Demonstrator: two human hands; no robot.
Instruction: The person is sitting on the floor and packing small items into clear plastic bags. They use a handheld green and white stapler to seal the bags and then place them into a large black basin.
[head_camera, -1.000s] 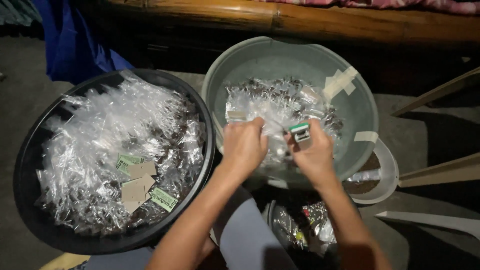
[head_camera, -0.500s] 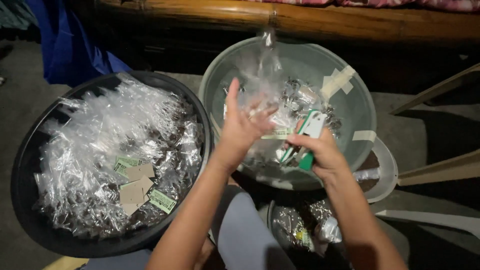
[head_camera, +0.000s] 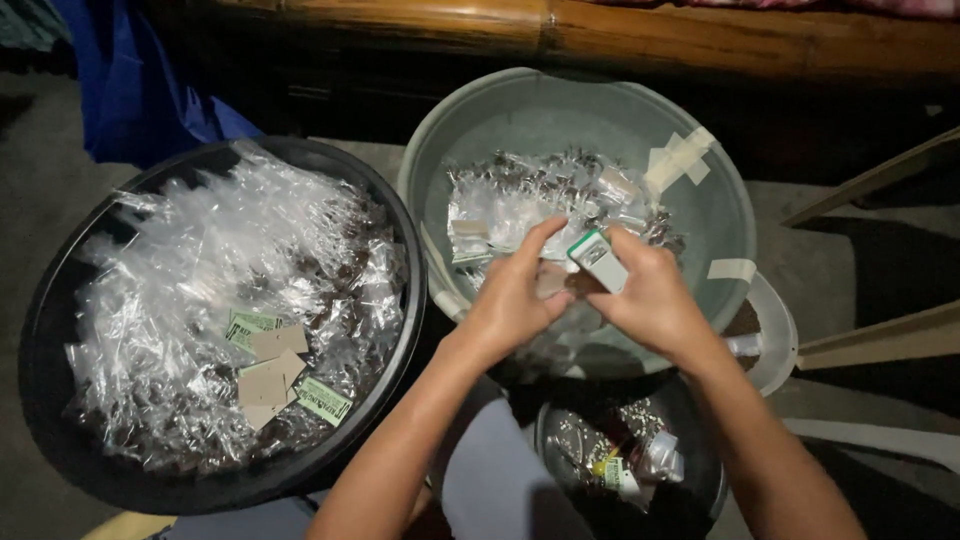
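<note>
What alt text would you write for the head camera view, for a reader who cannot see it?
Two bare hands meet over a grey-green basin of small clear packets: the right hand holds a small green-and-white stapler, and the left hand pinches a packet beside it. To the left, a black basin is heaped with filled clear packets and card labels.

Both hands meet over the near rim of a round grey plastic basin (head_camera: 720, 210) that holds small clear plastic packets (head_camera: 520, 205). The right hand (head_camera: 655, 300) grips a small white-and-green stapler (head_camera: 597, 258); the left hand (head_camera: 515, 300) pinches a packet beside it. To the left, a round black tub (head_camera: 390, 215) is heaped with clear packets and brown card labels (head_camera: 270, 365).
</note>
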